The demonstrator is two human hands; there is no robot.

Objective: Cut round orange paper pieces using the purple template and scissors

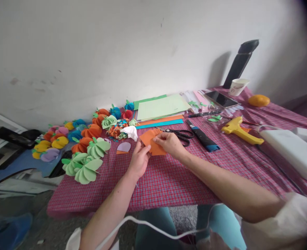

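Several orange paper pieces [158,148] are held above the table's near middle between my two hands. My left hand [140,158] grips their left lower edge, thumb on top. On their upper right side my right hand [169,144] pinches the paper between thumb and fingers. Just behind my right hand lie black-handled scissors [186,134], partly hidden by it. A lilac rounded paper piece [123,147] rests on an orange one to the left of my left hand. A crumpled white tissue [131,132] sits beyond it.
Finished paper pumpkins [90,131] in several colours crowd the left side. Coloured sheets [161,107] are stacked at the back. A utility knife [202,137], yellow glue gun [240,131], phone [222,99], paper cup [238,87] and orange fruit [259,100] lie rightward. A white cable [153,229] crosses in front.
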